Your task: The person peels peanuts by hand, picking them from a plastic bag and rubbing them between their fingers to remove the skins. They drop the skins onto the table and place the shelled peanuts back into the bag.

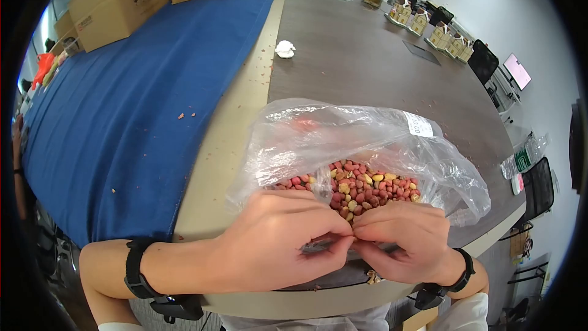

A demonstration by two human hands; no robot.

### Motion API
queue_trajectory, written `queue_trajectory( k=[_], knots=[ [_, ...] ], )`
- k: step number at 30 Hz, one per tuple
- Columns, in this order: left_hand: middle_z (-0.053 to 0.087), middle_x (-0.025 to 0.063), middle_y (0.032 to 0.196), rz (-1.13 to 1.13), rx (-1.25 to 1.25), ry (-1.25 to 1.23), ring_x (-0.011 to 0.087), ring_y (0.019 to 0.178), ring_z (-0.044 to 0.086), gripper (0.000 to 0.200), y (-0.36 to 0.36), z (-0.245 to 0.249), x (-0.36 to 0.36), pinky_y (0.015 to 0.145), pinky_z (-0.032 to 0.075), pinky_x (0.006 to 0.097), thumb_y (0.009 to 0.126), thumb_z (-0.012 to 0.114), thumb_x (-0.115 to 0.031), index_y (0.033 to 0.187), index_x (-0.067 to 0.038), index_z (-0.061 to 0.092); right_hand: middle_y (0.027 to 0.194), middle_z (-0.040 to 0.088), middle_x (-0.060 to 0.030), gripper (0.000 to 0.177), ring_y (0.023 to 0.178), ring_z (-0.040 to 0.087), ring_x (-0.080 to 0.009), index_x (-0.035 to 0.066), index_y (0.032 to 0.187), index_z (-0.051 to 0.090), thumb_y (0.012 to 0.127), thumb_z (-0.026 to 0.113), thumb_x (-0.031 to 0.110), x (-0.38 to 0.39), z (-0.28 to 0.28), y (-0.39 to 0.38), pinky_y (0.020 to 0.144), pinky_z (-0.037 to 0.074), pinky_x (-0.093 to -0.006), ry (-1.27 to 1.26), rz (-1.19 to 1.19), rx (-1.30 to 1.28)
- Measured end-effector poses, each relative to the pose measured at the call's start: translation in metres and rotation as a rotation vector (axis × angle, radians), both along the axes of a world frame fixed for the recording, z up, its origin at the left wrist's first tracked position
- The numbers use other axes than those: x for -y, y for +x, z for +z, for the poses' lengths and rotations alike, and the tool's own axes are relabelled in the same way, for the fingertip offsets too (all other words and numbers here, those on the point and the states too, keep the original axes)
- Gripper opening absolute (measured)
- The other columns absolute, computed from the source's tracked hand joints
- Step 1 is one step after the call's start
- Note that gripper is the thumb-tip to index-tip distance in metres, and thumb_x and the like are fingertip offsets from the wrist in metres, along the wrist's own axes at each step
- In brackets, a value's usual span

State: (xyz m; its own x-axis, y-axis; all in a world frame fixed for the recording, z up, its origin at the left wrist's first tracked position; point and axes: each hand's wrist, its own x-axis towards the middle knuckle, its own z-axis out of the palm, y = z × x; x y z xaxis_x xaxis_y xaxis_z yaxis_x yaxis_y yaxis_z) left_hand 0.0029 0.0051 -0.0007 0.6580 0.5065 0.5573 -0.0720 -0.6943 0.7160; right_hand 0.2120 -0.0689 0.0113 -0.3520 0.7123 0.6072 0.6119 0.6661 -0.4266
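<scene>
A clear plastic bag (343,122) lies on the table in front of me, its mouth spread toward me. Inside it are many red-skinned peanuts (364,193), a few of them pale yellow without skin. My left hand (288,239) and my right hand (404,239) meet just at the near edge of the peanuts. Thumb and fingers of both are pinched together, tip to tip. Whatever sits between the fingertips is too small and covered to make out. Under my right hand, some peanut skins (373,277) lie near the table edge.
A crumpled white tissue (285,49) rests farther up the dark table (361,55). Blue cloth (141,116) covers the left side, with cardboard boxes (122,9) at its far end. Small house-shaped models (440,35) line the far right edge; a plastic bottle (523,158) is at right.
</scene>
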Motion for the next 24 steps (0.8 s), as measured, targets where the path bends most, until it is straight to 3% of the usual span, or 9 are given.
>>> queue_trajectory(
  k=[4, 24],
  knots=[
    [0.065, 0.0087, 0.069, 0.040, 0.026, 0.220, 0.0222, 0.059, 0.063, 0.017, 0.0018, -0.0008, -0.0006, 0.055, 0.051, 0.0310, 0.068, 0.079, 0.002, 0.080, -0.002, 0.068, 0.082, 0.071, -0.0078, 0.024, 0.066, 0.068, -0.0220, 0.004, 0.084, 0.071, 0.064, 0.083, -0.001, 0.0018, -0.0011, -0.0004, 0.059, 0.056, -0.0310, 0.026, 0.005, 0.011],
    [0.064, 0.0084, 0.071, 0.009, 0.043, 0.124, 0.0237, 0.061, 0.063, 0.015, 0.0001, -0.0012, 0.0000, 0.055, 0.049, 0.0328, 0.073, 0.073, 0.004, 0.085, -0.002, 0.067, 0.080, 0.072, -0.0090, 0.022, 0.066, 0.069, -0.0206, 0.003, 0.084, 0.072, 0.067, 0.084, -0.003, -0.0019, 0.0036, 0.0009, 0.060, 0.056, -0.0286, -0.030, 0.053, -0.104]
  ],
)
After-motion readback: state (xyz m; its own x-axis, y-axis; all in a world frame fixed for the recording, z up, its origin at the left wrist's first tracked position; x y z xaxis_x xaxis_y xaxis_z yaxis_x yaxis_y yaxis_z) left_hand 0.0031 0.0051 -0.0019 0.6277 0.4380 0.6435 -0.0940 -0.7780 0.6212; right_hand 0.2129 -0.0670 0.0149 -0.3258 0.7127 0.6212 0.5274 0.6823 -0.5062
